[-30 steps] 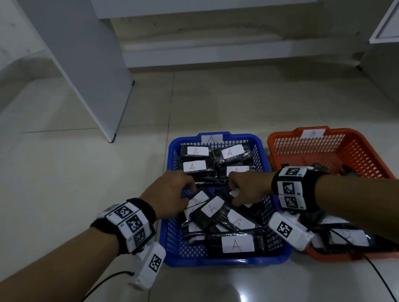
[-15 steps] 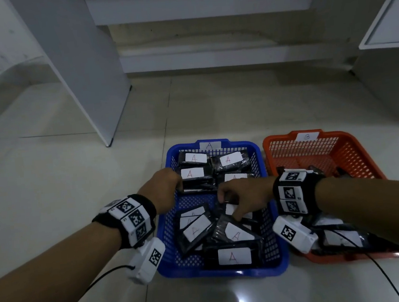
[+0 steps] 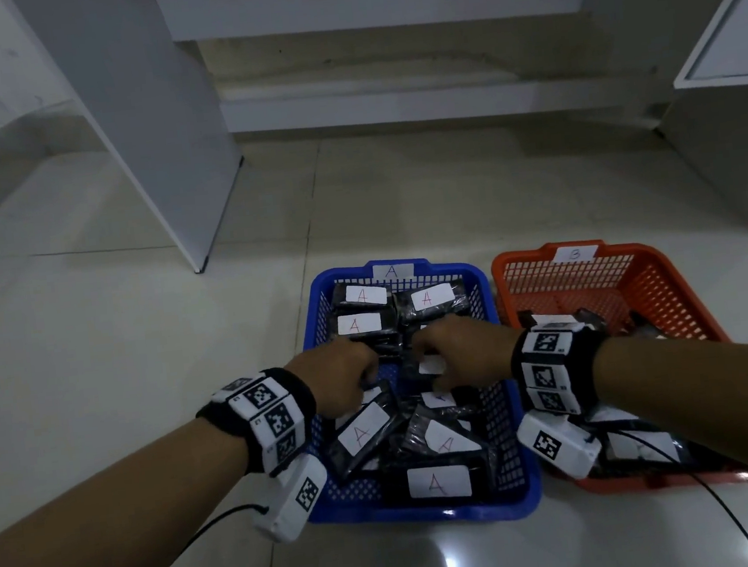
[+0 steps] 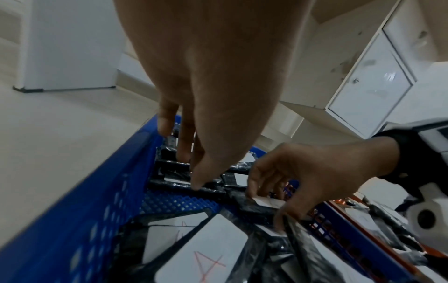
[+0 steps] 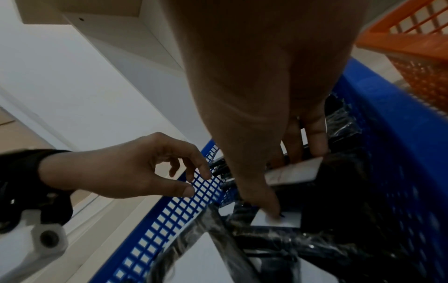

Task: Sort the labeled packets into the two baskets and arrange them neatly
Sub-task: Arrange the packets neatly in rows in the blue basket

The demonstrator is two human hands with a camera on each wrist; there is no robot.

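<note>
Two baskets side by side on tiled floor [image 3: 144,399]: blue basket [image 3: 433,515] w/ "A" tag on far rim, orange basket [image 3: 687,296] w/ "B" tag to its right, rims nearly touching. Blue one holding many black packets w/ white "A" labels: far row [image 3: 362,296] lying flat & fairly tidy, near ones [image 3: 437,482] tilted & overlapping in a jumble. Both hands down inside blue basket, mid-way along it. Left hand [image 3: 334,386] near left wall, fingers [image 4: 184,145] pointing down, loosely bent, tips touching or just over dark packets; no clear grip on anything, thumb apart from the rest in right wrist view. Right hand [image 3: 462,350] just beside it, fingers [image 5: 315,132] & thumb pinching a black packet [image 5: 293,170] by its white label edge, packet tilted among the others. Orange basket: far half bare mesh, a few packets [image 3: 643,446] at near end, mostly hidden under right forearm. Marker bands & wrist cams on both wrists.
</note>
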